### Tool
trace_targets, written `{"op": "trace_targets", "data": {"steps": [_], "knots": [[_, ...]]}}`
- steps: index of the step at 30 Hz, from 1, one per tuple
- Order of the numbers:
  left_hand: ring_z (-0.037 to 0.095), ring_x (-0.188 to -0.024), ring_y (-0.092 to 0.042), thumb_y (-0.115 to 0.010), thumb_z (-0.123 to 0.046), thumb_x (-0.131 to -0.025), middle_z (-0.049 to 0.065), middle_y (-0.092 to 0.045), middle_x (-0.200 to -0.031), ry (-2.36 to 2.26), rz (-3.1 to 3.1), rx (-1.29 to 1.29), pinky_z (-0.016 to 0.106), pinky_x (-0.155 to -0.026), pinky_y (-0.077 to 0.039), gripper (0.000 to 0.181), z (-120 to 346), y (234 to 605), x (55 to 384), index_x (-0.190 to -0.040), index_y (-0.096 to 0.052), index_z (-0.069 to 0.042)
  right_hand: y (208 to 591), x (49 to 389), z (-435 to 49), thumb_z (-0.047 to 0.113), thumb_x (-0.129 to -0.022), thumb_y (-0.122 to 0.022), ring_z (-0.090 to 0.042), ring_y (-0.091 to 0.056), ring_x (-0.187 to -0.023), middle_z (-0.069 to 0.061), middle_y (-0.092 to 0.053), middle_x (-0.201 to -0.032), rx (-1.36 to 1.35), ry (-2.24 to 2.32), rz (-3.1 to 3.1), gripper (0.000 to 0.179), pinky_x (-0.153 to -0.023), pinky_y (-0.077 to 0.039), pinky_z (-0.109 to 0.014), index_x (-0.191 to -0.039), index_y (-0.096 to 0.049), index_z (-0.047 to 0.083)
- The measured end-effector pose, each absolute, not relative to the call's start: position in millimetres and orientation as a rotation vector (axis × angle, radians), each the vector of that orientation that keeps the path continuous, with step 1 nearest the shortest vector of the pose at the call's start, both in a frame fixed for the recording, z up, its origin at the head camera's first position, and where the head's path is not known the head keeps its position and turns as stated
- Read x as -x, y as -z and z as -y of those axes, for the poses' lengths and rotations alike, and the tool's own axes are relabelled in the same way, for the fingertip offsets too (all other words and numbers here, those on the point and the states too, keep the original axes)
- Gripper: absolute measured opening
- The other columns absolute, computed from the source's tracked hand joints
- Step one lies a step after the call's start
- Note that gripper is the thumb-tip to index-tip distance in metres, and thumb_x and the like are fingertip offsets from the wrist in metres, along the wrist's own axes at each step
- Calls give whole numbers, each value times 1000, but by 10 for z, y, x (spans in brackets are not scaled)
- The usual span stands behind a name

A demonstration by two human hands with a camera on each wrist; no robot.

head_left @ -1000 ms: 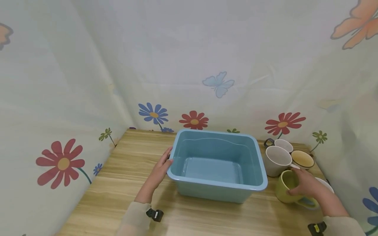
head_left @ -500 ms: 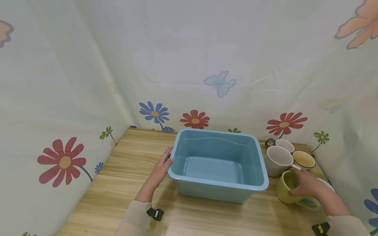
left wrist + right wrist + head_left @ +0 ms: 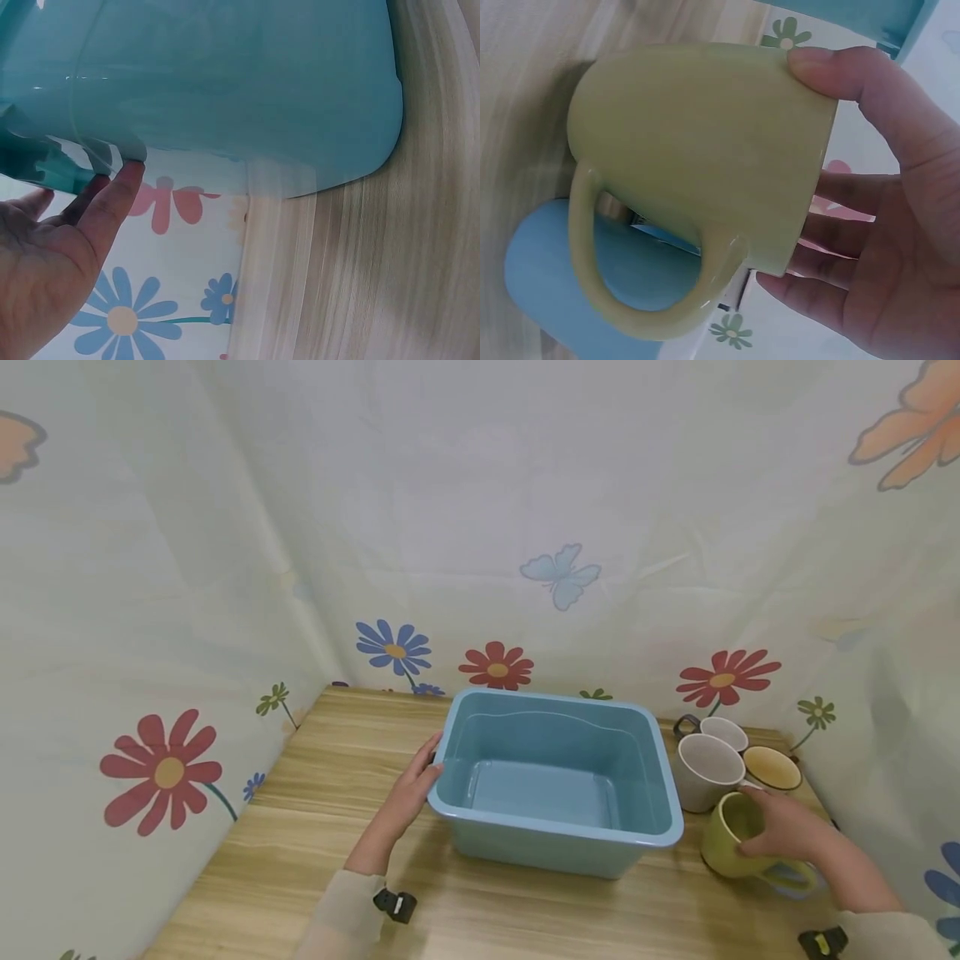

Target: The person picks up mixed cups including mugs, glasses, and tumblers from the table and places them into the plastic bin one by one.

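A light-blue plastic basin (image 3: 555,852) stands on the wooden table. At its left end my left hand (image 3: 405,793) touches the wall just under the rim. The left wrist view shows the fingers (image 3: 112,202) rather straight, with their tips on the basin. To the right of the basin, my right hand (image 3: 791,831) holds an olive-green mug (image 3: 720,852) by its rim. In the right wrist view the thumb (image 3: 832,71) lies on the mug's outside near the rim; the other fingertips are partly hidden behind it. The mug's handle points away from the basin.
Behind the green mug stand a large white mug (image 3: 701,772), a smaller white cup (image 3: 723,731) with a dark handle and a yellow-lined cup (image 3: 772,768). A blue cup (image 3: 555,277) sits close beside the green mug. Flower-printed cloth (image 3: 450,568) hangs around the table.
My right hand has shifted very slightly on the green mug. The view has moved a little; the basin and my left hand stay in place.
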State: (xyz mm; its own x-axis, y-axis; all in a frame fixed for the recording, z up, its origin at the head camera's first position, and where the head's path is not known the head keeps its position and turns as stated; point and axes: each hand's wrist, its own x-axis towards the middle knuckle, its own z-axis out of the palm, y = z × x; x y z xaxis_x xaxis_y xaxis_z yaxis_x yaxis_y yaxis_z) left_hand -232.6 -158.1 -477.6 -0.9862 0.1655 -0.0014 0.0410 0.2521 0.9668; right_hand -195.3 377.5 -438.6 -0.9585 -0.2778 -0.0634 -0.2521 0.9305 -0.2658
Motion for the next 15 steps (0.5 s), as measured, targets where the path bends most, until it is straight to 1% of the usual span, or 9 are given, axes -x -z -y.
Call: {"op": "trace_targets", "data": {"steps": [3,7,11,15], "knots": [[46,-138,-51,-41,-26,-106,27,-38,-161,-1857,-2394,-199,55,-103,-52,61,1575,4774,2325,-164,-25,-16,4340,1937,-3770,21,-65,-86,-53,-63,-108,-44,-60,-121,422,368,-2986,85,-90,-52,-59,-127,-50,-25],[46,-138,-51,-40,-25,-107,27,-37,-161,-1864,-2385,-205,55,-103,-52,60,1575,4787,2332,-164,-25,-15,4283,1924,-3767,22,-65,-87,-53,-64,-108,-44,-61,-121,437,350,-2992,87,-89,-53,-58,-128,-50,-25],[46,-139,-49,-40,-25,-107,26,-37,-162,-1875,-2368,-205,57,-105,-50,60,1582,4791,2330,-164,-25,-17,4228,1920,-3766,22,-64,-88,-53,-64,-106,-44,-62,-120,457,350,-3009,89,-87,-54,-57,-130,-50,-24],[48,-140,-47,-40,-25,-107,28,-34,-163,-1881,-2358,-224,57,-107,-49,60,1589,4775,2328,-164,-23,-15,4173,1916,-3764,22,-65,-88,-54,-64,-106,-45,-61,-119,482,339,-3038,88,-86,-53,-58,-130,-51,-24]]}}
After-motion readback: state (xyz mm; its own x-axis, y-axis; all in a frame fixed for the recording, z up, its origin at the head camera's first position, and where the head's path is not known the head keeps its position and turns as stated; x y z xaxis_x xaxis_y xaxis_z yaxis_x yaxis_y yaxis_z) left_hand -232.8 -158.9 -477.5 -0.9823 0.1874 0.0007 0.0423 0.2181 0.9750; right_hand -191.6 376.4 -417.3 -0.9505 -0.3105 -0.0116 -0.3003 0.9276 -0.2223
